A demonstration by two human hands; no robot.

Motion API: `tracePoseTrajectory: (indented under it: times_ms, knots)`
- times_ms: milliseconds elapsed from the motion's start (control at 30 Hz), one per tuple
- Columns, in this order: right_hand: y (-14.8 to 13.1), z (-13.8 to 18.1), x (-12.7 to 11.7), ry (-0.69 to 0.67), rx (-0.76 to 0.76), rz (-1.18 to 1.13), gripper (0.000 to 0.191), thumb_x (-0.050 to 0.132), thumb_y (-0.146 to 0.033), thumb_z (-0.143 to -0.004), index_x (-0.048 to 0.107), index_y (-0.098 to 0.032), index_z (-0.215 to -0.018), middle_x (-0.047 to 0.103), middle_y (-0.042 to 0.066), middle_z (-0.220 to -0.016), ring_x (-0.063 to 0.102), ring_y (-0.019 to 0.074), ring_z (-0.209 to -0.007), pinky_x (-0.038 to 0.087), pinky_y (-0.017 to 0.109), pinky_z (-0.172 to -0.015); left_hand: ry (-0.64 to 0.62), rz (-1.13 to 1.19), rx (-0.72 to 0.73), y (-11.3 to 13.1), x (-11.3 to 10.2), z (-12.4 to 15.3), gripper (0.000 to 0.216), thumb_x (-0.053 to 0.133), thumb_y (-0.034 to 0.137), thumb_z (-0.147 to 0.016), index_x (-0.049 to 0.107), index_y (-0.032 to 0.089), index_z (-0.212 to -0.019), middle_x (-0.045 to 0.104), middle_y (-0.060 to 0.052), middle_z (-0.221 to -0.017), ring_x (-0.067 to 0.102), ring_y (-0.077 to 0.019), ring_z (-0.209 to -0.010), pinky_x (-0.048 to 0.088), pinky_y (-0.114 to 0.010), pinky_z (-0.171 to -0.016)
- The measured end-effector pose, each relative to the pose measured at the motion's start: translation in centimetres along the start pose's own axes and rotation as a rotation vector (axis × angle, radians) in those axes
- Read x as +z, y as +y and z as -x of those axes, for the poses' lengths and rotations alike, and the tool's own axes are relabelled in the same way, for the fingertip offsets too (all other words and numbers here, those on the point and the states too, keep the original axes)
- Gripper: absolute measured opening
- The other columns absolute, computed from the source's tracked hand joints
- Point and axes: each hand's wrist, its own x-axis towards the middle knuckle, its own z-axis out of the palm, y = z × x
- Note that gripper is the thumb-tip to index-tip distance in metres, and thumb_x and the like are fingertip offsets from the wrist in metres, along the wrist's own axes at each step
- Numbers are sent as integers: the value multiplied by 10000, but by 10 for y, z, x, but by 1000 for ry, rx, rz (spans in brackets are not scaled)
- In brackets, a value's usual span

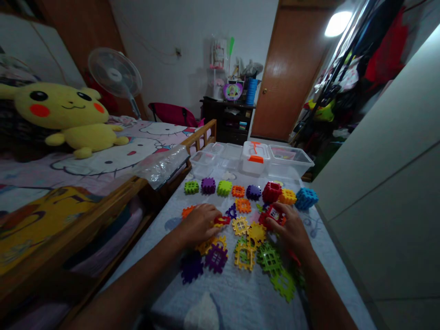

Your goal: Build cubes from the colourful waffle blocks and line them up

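Observation:
Many flat plastic interlocking tiles lie on a pale patterned sheet [227, 293]: yellow [240, 225], purple [216, 257], green [269, 259]. My left hand [199, 223] is closed, pinching a small red tile [222, 221] at its fingertips, with an orange tile [187, 211] beside it. My right hand [292, 228] is closed around a red block with a white window piece [274, 214]. Behind them stands a row of assembled cubes: green [191, 187], purple [208, 185], red [272, 192], blue [306, 198].
Clear plastic containers [290, 160] and a white box with an orange latch [255, 158] stand at the far edge. A wooden bed rail [151, 183] runs along the left, with a yellow plush toy [68, 114] on the bed. A pale wall [385, 183] is close on the right.

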Motion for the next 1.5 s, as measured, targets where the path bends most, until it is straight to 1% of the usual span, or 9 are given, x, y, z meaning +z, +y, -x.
tracePoseTrajectory:
  times_ms: [167, 333, 533, 733, 833, 1067, 1200, 1367, 1500]
  knots:
    - [2, 2, 17, -151, -54, 253, 442, 638, -314, -750, 618, -161, -1164, 646, 118, -1152, 543, 294, -1030, 412, 430, -917, 77, 115, -61, -8, -13, 15, 323, 620, 353, -808, 643, 190, -1086, 652, -95, -1128, 575, -256, -1078, 427, -394, -966]
    - [6, 4, 20, -256, -69, 339, 464, 627, -309, -744, 605, -161, -1183, 623, 110, -1171, 549, 285, -1014, 410, 404, -904, 247, 165, -250, -37, -16, 32, 304, 566, 412, -812, 670, 193, -995, 676, -82, -1077, 605, -253, -1046, 450, -377, -955]
    - [8, 8, 18, -228, -75, 325, 535, 622, -273, -713, 572, -140, -1229, 597, 132, -1136, 547, 280, -1045, 428, 388, -908, 471, 196, -517, -83, 5, 45, 375, 531, 507, -775, 680, 196, -923, 681, -71, -1031, 637, -258, -981, 479, -364, -913]
    - [8, 12, 18, -219, -68, 297, 558, 619, -240, -688, 555, -154, -1236, 573, 126, -1112, 542, 270, -1035, 449, 389, -901, 577, 235, -578, -97, 28, 42, 363, 503, 481, -798, 667, 193, -945, 653, -67, -1032, 620, -239, -979, 470, -342, -905]
    - [5, 13, 15, -222, -65, 285, 568, 606, -225, -683, 548, -129, -1239, 565, 131, -1105, 544, 265, -1029, 449, 387, -914, 594, 271, -605, -99, 31, 42, 356, 505, 475, -797, 661, 189, -940, 653, -64, -1007, 620, -237, -968, 469, -335, -895]
    - [5, 9, 5, -190, 28, 259, 565, 618, -259, -703, 536, -118, -1244, 564, 139, -1138, 538, 272, -1051, 432, 383, -959, 540, 280, -638, -98, 30, 46, 343, 495, 448, -807, 653, 184, -960, 658, -66, -1027, 619, -231, -974, 466, -328, -904]
    - [13, 8, 4, -232, 40, 325, 565, 623, -264, -708, 548, -113, -1248, 569, 152, -1160, 533, 283, -1069, 420, 387, -968, 507, 282, -637, -99, 30, 46, 348, 504, 443, -790, 656, 181, -961, 670, -74, -1037, 626, -236, -977, 469, -336, -921]
    - [15, 8, -4, -315, 47, 393, 574, 625, -256, -709, 551, -119, -1262, 585, 160, -1177, 524, 303, -1068, 412, 420, -942, 510, 284, -639, -97, 27, 45, 356, 504, 442, -769, 662, 180, -951, 682, -75, -1025, 634, -239, -969, 477, -337, -911]
    - [12, 8, -6, -324, 42, 420, 556, 626, -229, -702, 563, -130, -1245, 599, 156, -1155, 527, 304, -1051, 414, 418, -910, 514, 290, -656, -94, 26, 45, 353, 510, 432, -752, 669, 176, -936, 692, -74, -1004, 641, -239, -948, 495, -324, -872]
